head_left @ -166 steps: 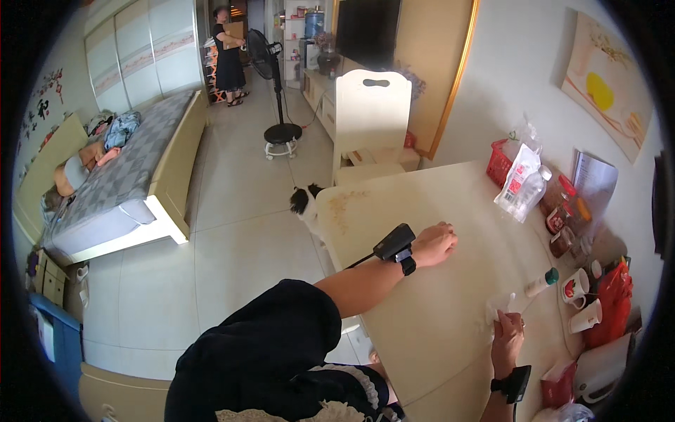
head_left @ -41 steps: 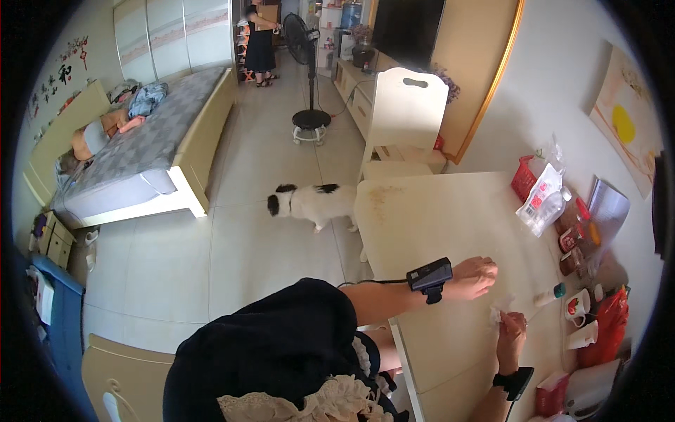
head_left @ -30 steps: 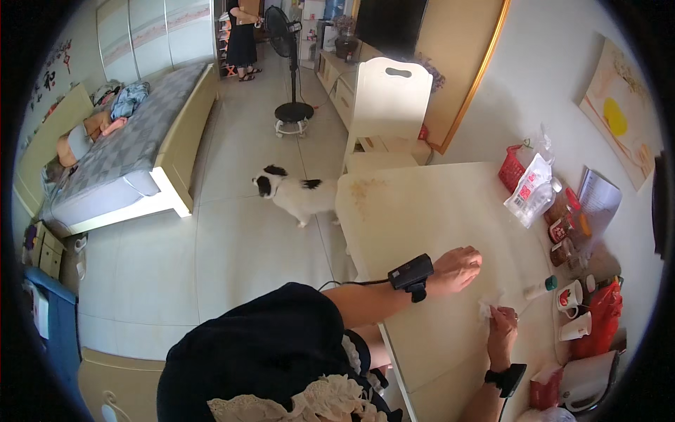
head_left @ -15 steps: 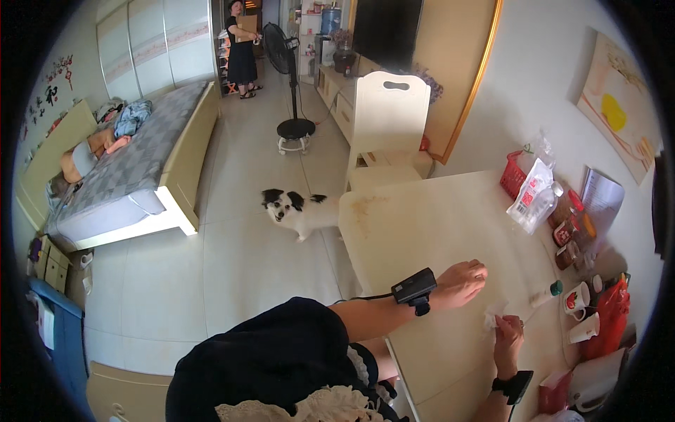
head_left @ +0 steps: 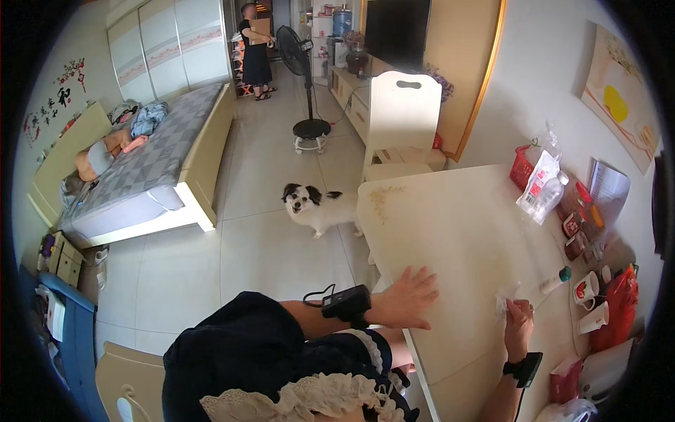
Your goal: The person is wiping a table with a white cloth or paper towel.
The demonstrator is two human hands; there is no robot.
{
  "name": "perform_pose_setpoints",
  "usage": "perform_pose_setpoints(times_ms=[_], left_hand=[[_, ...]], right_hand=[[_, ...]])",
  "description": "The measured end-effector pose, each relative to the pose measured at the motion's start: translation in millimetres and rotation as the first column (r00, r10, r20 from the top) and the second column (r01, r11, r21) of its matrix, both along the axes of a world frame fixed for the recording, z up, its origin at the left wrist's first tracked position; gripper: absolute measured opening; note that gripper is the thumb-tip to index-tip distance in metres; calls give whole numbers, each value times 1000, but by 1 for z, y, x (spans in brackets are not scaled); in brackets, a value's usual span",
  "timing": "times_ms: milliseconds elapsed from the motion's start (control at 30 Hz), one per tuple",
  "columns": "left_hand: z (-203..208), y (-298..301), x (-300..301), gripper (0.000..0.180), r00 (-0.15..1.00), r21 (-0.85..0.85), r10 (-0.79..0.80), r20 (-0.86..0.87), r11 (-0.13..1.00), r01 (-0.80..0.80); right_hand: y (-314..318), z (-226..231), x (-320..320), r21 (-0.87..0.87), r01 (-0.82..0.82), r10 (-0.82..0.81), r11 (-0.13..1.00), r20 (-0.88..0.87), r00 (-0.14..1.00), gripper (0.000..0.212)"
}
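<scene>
My left hand [head_left: 408, 299] is spread with its fingers apart at the near left edge of the pale table [head_left: 457, 232]. Nothing is in it. Over the table's right half, my right hand [head_left: 519, 327] has its fingers closed on a crumpled, thin white tissue [head_left: 503, 299], whose loose end sticks out past the fingertips. Just beyond that hand, a small white bottle with a green cap [head_left: 557, 280] lies on its side. A black device is strapped to each wrist.
Along the wall side stand a red basket [head_left: 521, 169], a clear bottle [head_left: 550, 197], jars [head_left: 578, 246], cups [head_left: 594, 318] and a red bag [head_left: 619, 309]. A white chair [head_left: 401, 112] is at the far side. A dog [head_left: 320, 211] stands left of the table. Another person lies on the bed [head_left: 162, 155]; one stands far back.
My left hand has moved left and nearer, its fingers opening from a loose curl to a spread. My right hand keeps the tissue. The whole view has shifted slightly.
</scene>
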State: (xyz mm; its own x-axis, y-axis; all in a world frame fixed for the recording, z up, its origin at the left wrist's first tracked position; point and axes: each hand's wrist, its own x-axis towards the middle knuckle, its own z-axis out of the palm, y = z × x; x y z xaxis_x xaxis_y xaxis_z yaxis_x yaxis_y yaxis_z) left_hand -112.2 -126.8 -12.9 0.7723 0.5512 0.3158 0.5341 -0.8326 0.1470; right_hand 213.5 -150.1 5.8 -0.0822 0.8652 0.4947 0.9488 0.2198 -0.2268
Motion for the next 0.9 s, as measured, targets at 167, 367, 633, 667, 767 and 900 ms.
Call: perform_pose_setpoints(times_ms=[167,367,633,667,767,900], left_hand=[[-13,-13,-5,78,993,-77,91,-79,992,-97],[-22,-15,6,77,997,1,72,-22,997,-72],[-4,-12,-10,77,990,-70,102,-93,992,-108],[-2,-10,-7,77,990,-80,101,-100,991,-110],[0,-9,-10,77,981,-95,137,-140,984,-152],[2,-15,-25,78,977,-76,182,-109,979,-191]], right_hand=[[-2,-6,2,57,-31,32,998,-10,999,19],[-17,-2,6,73,-41,44,996,-36,998,11],[2,-3,1,-67,-48,48,997,5,999,16],[-1,-2,0,-74,-37,35,997,-26,999,21],[16,25,1,-407,-3,7,914,8,1000,63],[132,91,59,-237,218,-205,947,78,976,84]])
